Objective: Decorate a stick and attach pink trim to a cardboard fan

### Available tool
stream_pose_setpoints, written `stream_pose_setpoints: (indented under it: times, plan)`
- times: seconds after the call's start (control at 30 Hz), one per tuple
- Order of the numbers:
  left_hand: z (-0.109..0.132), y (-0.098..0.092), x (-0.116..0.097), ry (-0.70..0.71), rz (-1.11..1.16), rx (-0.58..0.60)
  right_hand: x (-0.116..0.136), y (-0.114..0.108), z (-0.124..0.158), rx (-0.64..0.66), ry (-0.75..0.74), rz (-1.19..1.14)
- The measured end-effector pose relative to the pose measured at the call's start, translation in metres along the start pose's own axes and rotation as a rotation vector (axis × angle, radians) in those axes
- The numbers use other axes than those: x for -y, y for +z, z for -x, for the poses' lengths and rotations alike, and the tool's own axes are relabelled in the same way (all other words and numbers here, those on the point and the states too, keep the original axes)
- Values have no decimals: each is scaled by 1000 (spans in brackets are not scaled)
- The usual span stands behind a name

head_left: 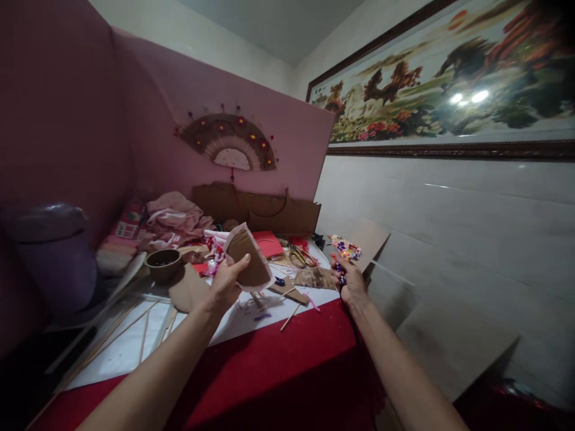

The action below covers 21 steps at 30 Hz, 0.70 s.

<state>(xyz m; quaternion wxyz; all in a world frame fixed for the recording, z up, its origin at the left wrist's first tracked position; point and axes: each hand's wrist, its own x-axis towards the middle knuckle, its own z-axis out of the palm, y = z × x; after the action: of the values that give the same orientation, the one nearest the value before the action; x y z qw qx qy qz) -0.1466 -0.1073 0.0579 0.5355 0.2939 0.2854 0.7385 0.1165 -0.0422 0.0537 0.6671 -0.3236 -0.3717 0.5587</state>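
Observation:
My left hand [226, 281] is closed on a fan-shaped brown cardboard piece [249, 257] with a pale edge, held upright above the cluttered table. My right hand [350, 281] is out at the table's right edge, its fingers curled round something small and dark with purple spots that I cannot make out. A colourful patterned item [345, 246] lies just beyond that hand. A white sheet [135, 347] covers the table over a red cloth [287, 365].
A brown bowl [162, 263], thin wooden sticks [135, 326], scissors [302, 256], a red sheet [268, 242], pink fabric [175, 218] and cardboard [265, 211] crowd the table. A decorated fan [230, 143] hangs on the pink backboard. A purple container [49, 251] stands left. Cardboard sheets [449, 347] lean at right.

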Motion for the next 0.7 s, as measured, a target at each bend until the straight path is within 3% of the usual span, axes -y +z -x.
stream_pose_setpoints:
  times: [0.27,0.33,0.53,0.6,0.7]
  plan:
    - [10,3,-14,-53,-20,93,-14,29,43,304,43,88]
    - [9,1,-11,-45,-39,136,-14,32,49,282,-42,153]
    - [4,-5,1,-102,-84,205,4,29,49,-1,-537,67]
    - [4,-5,2,-98,-91,209,11,25,50,-14,-532,55]
    - [5,-5,1,-88,-107,205,12,25,59,111,-340,83]
